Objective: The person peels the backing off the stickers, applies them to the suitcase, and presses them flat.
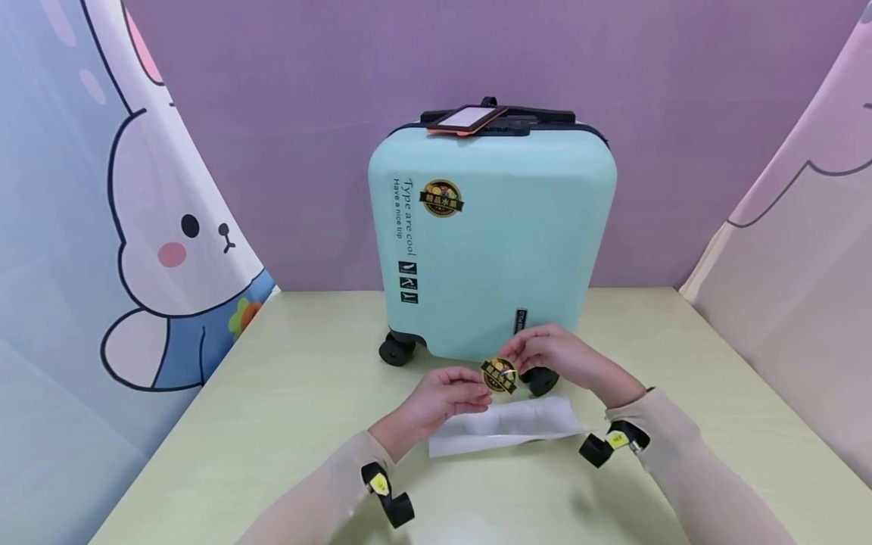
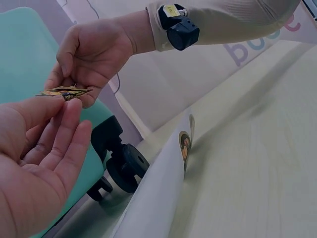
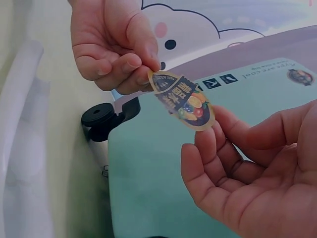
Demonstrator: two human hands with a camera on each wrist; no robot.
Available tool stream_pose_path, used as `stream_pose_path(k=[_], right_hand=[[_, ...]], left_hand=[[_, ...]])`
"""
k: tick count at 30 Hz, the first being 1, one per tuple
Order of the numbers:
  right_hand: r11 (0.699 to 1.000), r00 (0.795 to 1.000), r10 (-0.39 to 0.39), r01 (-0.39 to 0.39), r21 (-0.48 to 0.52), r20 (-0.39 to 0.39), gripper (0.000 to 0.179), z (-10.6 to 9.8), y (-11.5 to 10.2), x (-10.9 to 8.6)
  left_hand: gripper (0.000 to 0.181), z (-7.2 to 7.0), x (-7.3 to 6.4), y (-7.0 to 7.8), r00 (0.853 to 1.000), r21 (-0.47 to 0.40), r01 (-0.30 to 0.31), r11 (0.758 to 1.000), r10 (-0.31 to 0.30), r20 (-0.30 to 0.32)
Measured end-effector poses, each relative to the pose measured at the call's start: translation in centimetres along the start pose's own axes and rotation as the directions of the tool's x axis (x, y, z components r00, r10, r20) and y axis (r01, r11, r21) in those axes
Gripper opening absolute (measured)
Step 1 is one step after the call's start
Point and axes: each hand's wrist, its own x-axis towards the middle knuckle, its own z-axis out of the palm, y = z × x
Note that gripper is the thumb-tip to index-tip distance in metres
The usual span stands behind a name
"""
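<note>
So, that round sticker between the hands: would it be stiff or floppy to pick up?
The round sticker would probably flex easily and weigh very little, as it looks thin nearly edge-on in the left wrist view. Its back may be tacky, since a matching sticker lies flat on the upright suitcase. Its shiny face could feel slippery.

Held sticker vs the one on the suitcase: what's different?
The held sticker is off the suitcase, in mid-air; the stuck sticker lies on its shell. Head view: the held sticker is rotated down rightward; the stuck sticker sits nearer level. Both look round, dark and gold, with similar lettering.
</note>
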Motion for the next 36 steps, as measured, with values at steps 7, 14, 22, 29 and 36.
stream_pose_path(k=[7, 14, 22, 29, 36], right_hand=[[1.000, 0.999, -0.017, 0.017, -0.001, 0.038, 0.038, -0.3, -0.9, -0.1], [0.998, 0.996, -0.051, 0.053, -0.018, 0.069, 0.039, -0.6, -2.0, 0.1], [0.996, 0.997, -0.039, 0.045, -0.075, 0.070, 0.039, -0.9, -3.6, 0.1], [0.994, 0.996, -0.058, 0.064, -0.094, 0.075, 0.040, -1.1, -4.9, 0.3], [0.993, 0.995, -0.061, 0.069, -0.099, 0.078, 0.042, -1.4, -5.9, 0.5]], left_hand=[[0.016, -0.1, 0.0, 0.3, 0.999, -0.020, -0.026, 0.999, 0.026, -0.019], [0.020, 0.1, 0.1, 0.6, 0.998, -0.042, -0.067, 0.997, 0.067, -0.022], [0.017, 0.4, 0.2, 1.4, 0.996, -0.062, -0.083, 0.995, 0.081, -0.042], [0.020, 0.8, 0.3, 2.3, 0.995, -0.075, -0.089, 0.993, 0.085, -0.052], [0.024, 1.1, 0.5, 3.2, 0.992, -0.097, -0.111, 0.989, 0.106, -0.063]])
